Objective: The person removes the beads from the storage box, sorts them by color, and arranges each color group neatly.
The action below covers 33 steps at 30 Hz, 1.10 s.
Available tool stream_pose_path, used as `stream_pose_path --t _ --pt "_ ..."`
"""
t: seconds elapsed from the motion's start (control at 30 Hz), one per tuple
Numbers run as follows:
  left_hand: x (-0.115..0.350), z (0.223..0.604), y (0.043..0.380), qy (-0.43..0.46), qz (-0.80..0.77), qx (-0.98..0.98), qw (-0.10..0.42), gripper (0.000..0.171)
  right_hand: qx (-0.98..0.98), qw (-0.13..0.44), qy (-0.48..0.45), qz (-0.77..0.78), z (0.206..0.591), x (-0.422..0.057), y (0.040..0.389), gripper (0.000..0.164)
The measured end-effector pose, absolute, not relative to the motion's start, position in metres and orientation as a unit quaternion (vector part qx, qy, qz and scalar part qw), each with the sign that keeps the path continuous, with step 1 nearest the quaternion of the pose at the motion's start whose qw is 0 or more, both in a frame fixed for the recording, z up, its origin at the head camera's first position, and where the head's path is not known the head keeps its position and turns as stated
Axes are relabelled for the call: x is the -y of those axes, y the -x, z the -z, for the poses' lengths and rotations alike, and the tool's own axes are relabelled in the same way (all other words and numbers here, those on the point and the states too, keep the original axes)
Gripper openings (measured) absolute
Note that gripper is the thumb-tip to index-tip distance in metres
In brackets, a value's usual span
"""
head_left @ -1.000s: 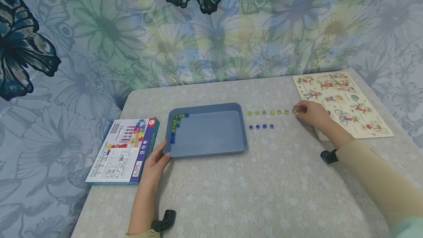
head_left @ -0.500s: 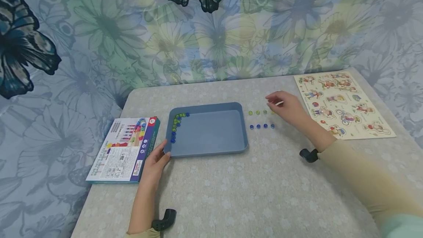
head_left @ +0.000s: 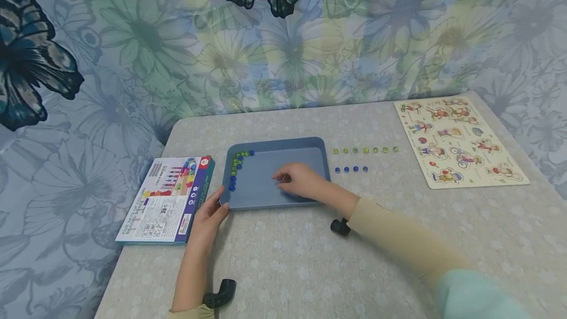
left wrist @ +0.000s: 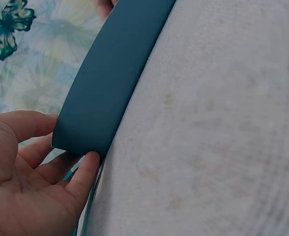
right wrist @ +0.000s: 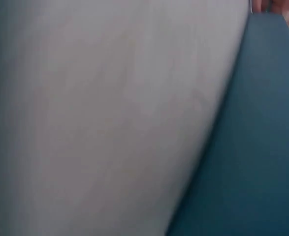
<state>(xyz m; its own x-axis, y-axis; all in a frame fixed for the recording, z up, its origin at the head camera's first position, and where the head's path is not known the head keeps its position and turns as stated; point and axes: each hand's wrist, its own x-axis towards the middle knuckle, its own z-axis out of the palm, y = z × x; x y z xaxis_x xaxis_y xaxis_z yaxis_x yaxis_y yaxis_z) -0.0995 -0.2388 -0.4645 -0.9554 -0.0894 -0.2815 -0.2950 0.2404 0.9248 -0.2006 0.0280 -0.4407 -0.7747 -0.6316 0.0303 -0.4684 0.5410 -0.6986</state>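
Observation:
A blue-grey tray (head_left: pixel 261 181) lies mid-table. My left hand (head_left: pixel 207 218) holds its near left corner, thumb and fingers on either side of the wall, as the left wrist view shows with the hand (left wrist: pixel 33 191) at the tray's end (left wrist: pixel 102 73). Over the tray hovers my right hand (head_left: pixel 301 181), fingers loosely bent, with nothing visible between them. Green and blue round glass beads (head_left: pixel 234 173) line the tray's left and far left edges. To the tray's right, a row of green beads (head_left: pixel 366 150) stands behind a shorter row of blue beads (head_left: pixel 356 169).
A boxed toy set (head_left: pixel 161 201) lies left of the tray, close to my left hand. At the far right is a cream picture board (head_left: pixel 460 142). A flower-patterned curtain (head_left: pixel 292 58) hangs behind the table (head_left: pixel 305 260).
My right hand has let go of a green bead at the right end of the green row and swung left over the tray. The left hand stays on the tray's corner.

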Motion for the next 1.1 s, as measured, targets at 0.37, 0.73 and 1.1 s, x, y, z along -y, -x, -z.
stream_pose_path --t 0.37,0.73,1.1 --pt "0.24 0.465 0.1 0.12 -0.611 -0.777 0.09 0.053 -0.887 0.131 0.308 0.32 0.445 0.062 0.197 0.028" --pt "0.237 0.454 0.099 0.115 -0.621 -0.769 0.095 0.051 -0.911 0.097 0.28 0.287 0.458 0.1 0.2 0.025" --pt "0.234 0.448 0.098 0.115 -0.631 -0.761 0.1 0.051 -0.926 0.085 0.278 0.241 0.459 0.107 0.202 0.014"
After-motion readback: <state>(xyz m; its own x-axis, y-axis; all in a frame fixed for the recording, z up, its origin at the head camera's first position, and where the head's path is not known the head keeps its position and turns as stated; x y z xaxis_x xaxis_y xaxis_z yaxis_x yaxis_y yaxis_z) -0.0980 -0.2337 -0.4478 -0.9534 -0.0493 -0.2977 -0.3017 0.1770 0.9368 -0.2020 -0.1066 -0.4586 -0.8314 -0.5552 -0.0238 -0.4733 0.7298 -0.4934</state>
